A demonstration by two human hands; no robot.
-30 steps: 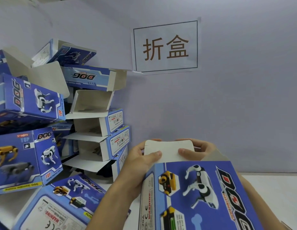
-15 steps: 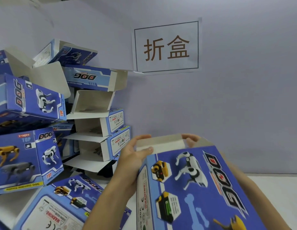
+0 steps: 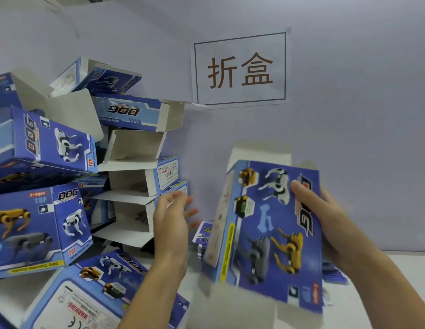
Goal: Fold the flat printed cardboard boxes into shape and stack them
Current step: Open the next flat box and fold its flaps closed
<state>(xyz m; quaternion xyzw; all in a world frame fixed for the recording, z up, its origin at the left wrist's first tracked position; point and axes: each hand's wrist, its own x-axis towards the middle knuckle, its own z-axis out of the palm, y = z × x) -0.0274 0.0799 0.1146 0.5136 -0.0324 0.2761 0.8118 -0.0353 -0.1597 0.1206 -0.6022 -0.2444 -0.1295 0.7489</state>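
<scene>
My right hand grips the right edge of a blue printed dog box, thumb on its front face, holding it upright and tilted in the air right of centre. The box's white top flap stands open above it and a white bottom flap hangs blurred below. My left hand hovers free to the left of the box, fingers loosely spread, holding nothing. A leaning pile of folded blue boxes fills the left side, several with white flaps open.
A folded box lies on the white table at the lower left. Flat box blanks lie behind the held box, and more show at its right. A paper sign hangs on the wall behind.
My left hand has let go of the box and moved left. The box has risen and swung to the right, now held by my right hand alone, showing its whole front face.
</scene>
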